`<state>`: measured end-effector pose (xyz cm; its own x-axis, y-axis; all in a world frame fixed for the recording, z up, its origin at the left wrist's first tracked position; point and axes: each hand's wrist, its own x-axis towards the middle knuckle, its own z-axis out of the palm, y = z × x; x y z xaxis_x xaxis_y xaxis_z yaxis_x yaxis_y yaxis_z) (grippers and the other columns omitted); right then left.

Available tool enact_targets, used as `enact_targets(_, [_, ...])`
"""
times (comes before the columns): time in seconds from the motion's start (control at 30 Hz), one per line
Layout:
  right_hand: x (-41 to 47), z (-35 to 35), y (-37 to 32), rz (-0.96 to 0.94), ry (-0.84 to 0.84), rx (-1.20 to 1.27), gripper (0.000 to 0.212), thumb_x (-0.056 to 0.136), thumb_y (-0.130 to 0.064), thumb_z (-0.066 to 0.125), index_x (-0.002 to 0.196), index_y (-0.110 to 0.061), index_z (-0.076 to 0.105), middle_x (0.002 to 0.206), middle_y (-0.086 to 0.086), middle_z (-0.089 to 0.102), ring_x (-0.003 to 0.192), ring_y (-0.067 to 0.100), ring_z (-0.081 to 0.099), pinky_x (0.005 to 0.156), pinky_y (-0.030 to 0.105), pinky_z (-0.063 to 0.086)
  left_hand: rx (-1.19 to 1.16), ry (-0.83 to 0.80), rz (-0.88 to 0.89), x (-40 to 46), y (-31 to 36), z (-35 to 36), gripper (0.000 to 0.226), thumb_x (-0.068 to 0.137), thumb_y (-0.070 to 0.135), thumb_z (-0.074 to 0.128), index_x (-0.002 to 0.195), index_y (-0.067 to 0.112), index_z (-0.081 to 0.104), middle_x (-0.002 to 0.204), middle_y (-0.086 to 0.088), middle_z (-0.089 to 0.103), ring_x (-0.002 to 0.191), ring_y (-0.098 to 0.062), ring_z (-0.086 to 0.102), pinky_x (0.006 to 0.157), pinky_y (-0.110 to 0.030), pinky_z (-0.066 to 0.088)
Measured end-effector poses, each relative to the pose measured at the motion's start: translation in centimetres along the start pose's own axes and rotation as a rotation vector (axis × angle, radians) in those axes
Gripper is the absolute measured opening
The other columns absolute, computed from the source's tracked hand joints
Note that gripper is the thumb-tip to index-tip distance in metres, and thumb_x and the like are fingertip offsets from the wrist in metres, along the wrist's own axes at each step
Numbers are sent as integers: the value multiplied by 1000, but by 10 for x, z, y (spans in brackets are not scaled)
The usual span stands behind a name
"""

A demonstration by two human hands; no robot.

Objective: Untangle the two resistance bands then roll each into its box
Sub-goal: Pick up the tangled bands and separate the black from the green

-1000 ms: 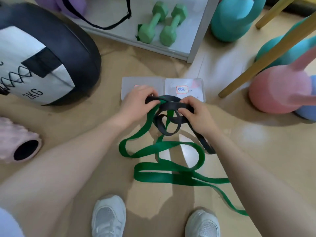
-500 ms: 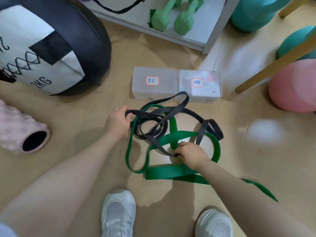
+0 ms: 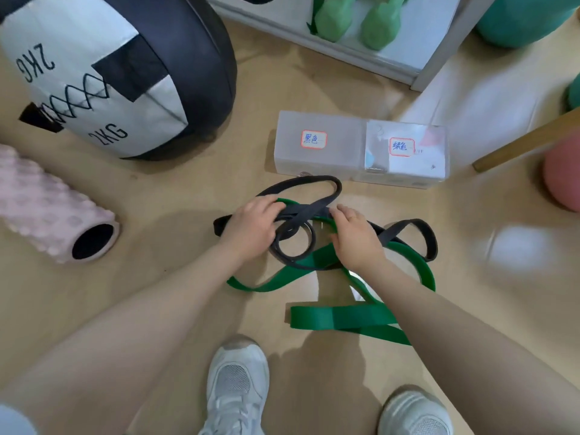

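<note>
A black resistance band (image 3: 323,182) and a green resistance band (image 3: 342,318) lie tangled on the floor in front of me. My left hand (image 3: 251,227) grips the black band at the left of the knot. My right hand (image 3: 354,237) holds the bands at the right of the knot, fingers curled over the crossing of black and green; which band it grips I cannot tell. Beyond them stand two closed translucent boxes side by side, the left box (image 3: 317,158) and the right box (image 3: 417,164), each with a red-framed label.
A large black-and-white 2KG ball (image 3: 125,64) sits at the left, a pink foam roller (image 3: 47,208) lower left. Green dumbbells (image 3: 354,17) lie on a shelf behind. A wooden leg (image 3: 521,142) and a pink kettlebell (image 3: 565,174) stand right. My white shoes (image 3: 238,390) are below.
My right hand moved up from the lower green loop to the knot beside my left hand. The bands now lie lower and flatter on the floor.
</note>
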<state>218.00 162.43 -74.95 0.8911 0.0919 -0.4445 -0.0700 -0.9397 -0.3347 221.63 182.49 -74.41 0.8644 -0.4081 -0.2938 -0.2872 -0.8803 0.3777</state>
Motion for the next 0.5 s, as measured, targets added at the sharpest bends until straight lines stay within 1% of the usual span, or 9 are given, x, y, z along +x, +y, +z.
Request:
enact_targets(0.07, [9, 3, 4, 17, -109, -35, 60, 96, -11, 44, 148, -12, 14, 156, 9, 13, 143, 28, 16, 114, 39, 23, 3, -127, 27, 11, 10, 8, 53, 92, 18, 50, 142, 11, 33, 150, -7, 30, 136, -24, 30, 113, -37, 23])
enact_targets(0.1, [14, 5, 8, 32, -156, -59, 62, 96, -12, 43, 148, -13, 10, 157, 9, 8, 143, 29, 14, 114, 41, 25, 18, -202, -2, 17, 16, 13, 57, 93, 25, 48, 144, 13, 26, 152, -6, 25, 138, -23, 26, 113, -37, 23])
enact_targets(0.17, [21, 7, 15, 71, -219, -61, 64, 96, -11, 42, 148, -14, 6, 157, 8, 7, 140, 32, 19, 109, 46, 33, 39, -291, -94, 27, 26, 20, 62, 94, 35, 47, 146, 15, 19, 153, -6, 18, 137, -26, 24, 110, -41, 28])
enact_targets(0.23, [26, 9, 20, 100, -252, 16, 61, 97, -13, 39, 148, -15, 6, 157, 8, 12, 135, 33, 30, 105, 47, 37, 83, -242, -152, 33, 35, 27, 64, 92, 38, 49, 144, 15, 20, 148, -9, 23, 131, -29, 31, 101, -41, 34])
enact_targets(0.3, [30, 10, 20, 134, -241, 123, 56, 98, -17, 39, 147, -17, 14, 150, 10, 29, 129, 32, 39, 103, 46, 40, 186, -146, -150, 33, 40, 33, 58, 91, 36, 53, 139, 15, 27, 137, -11, 33, 121, -29, 40, 93, -37, 39])
enact_targets(0.33, [32, 9, 19, 148, -220, 145, 51, 97, -19, 41, 145, -18, 22, 141, 12, 40, 123, 32, 44, 101, 43, 42, 233, -99, -139, 32, 39, 36, 52, 91, 34, 54, 135, 15, 32, 132, -11, 36, 116, -28, 43, 90, -36, 39])
enact_targets(0.4, [33, 5, 17, 141, -209, 28, 40, 96, -26, 44, 135, -19, 41, 122, 11, 55, 111, 30, 49, 91, 40, 45, 279, -21, -105, 32, 35, 41, 38, 92, 26, 53, 126, 14, 42, 123, -10, 42, 110, -26, 46, 87, -34, 38])
enact_targets(0.47, [30, 4, 16, 66, -185, -139, 30, 95, -29, 45, 122, -18, 55, 112, 8, 57, 104, 27, 47, 85, 37, 43, 255, 2, -53, 30, 29, 43, 31, 92, 20, 51, 122, 14, 48, 118, -8, 47, 108, -25, 46, 86, -34, 37])
enact_targets(0.5, [28, 5, 17, 28, -160, -161, 27, 95, -29, 46, 117, -18, 57, 110, 7, 56, 103, 27, 47, 84, 36, 42, 229, -3, -11, 29, 25, 42, 31, 92, 21, 50, 122, 14, 50, 119, -7, 48, 108, -24, 46, 87, -34, 37])
